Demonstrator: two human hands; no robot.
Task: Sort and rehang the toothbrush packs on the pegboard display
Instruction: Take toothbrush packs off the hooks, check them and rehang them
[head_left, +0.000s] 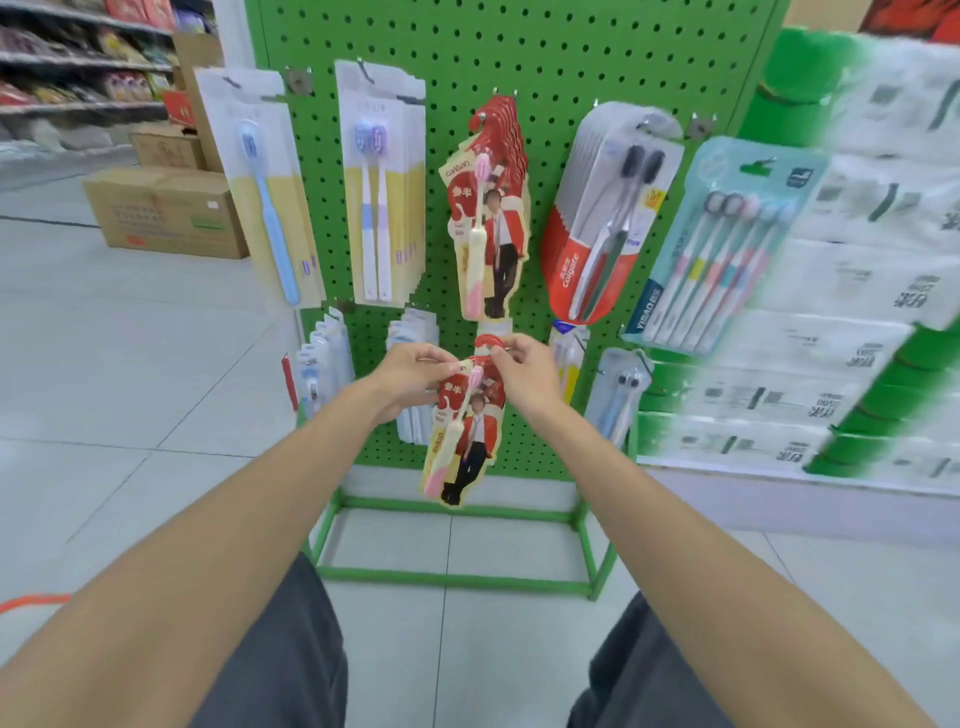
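1. One red toothbrush pack (462, 431), holding a single pink-and-cream brush, hangs from a person's two bare hands in front of the green pegboard (519, 52), near its lower row.
2. The left hand (410, 376), fingers curled, pinches the pack's upper edge at 10 o'clock.
3. The right hand (524, 374) pinches the red top tab between thumb and forefinger at 1 o'clock. The tab may sit at a peg, but the fingers hide it.
4. At 12 o'clock from the held pack hangs a stack of matching red packs (491, 208).
5. The upper row carries five groups. A single blue-brush pack (260, 192) and a two-brush pack (376, 197) hang at 10 and 11 o'clock of the held pack. A Colgate pack (602, 218) with two dark brushes and a five-brush pack (727, 249) hang at 1 and 2 o'clock.
6. Four smaller groups of lower-row packs (415, 338) flank the hands, two at 9 o'clock and two at 3 o'clock.
7. Cardboard boxes (166, 213) stand on the floor at 10 o'clock. Stacked tissue packs (857, 312) fill the 3 o'clock side.
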